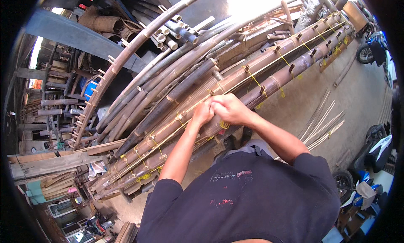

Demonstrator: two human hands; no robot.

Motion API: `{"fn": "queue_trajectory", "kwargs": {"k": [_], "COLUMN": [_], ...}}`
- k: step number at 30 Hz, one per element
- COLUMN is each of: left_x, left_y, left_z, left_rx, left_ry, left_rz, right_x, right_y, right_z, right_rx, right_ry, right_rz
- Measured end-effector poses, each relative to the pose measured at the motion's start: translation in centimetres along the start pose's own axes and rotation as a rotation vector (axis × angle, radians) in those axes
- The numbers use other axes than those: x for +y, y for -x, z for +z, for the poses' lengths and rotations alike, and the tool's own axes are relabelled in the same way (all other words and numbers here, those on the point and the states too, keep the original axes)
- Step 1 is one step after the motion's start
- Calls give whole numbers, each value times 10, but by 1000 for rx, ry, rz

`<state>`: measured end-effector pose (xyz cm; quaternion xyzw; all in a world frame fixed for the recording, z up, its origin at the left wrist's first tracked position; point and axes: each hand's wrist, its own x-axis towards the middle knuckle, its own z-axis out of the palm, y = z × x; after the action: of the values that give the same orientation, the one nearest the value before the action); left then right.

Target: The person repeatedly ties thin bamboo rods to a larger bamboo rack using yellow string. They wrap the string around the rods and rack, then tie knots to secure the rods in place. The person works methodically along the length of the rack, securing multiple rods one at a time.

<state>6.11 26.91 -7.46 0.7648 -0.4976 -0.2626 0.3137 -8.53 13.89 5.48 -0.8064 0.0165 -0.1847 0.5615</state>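
Note:
My left hand (203,112) and my right hand (230,109) are both closed and pressed together over the bamboo frame. Whatever their fingers grip is hidden. Just beyond them, a short peg (211,92) with yellow cord stands on the far bamboo pole (233,80). The near bamboo pole (275,79) runs beside it, and a loop of yellow cord (224,124) hangs on it below my right hand. Further pegs (291,68) stick up along the poles, with yellow cord (254,77) stretched between the two.
Long bamboo poles (164,93) are stacked beyond the frame. A curved pole with pegs (113,70) arches at the left. Thin bamboo strips (322,127) lie on the concrete floor (311,102) at the right. Motorbikes (372,49) stand along the right edge.

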Motion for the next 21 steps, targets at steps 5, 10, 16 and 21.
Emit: {"fn": "queue_trajectory", "kwargs": {"k": [5, 10, 16, 21], "left_x": [-18, 16, 5, 16], "left_y": [-3, -8, -9, -7], "left_z": [24, 0, 6, 5], "left_rx": [236, 126, 165, 159], "left_ry": [-234, 6, 93, 27], "left_rz": [139, -141, -89, -263], "right_x": [1, 44, 79, 23], "right_y": [-94, -116, -80, 97], "right_z": [31, 19, 4, 6], "right_rx": [-199, -136, -124, -496], "right_ry": [393, 707, -744, 76], "right_rz": [-674, 89, 387, 91]}}
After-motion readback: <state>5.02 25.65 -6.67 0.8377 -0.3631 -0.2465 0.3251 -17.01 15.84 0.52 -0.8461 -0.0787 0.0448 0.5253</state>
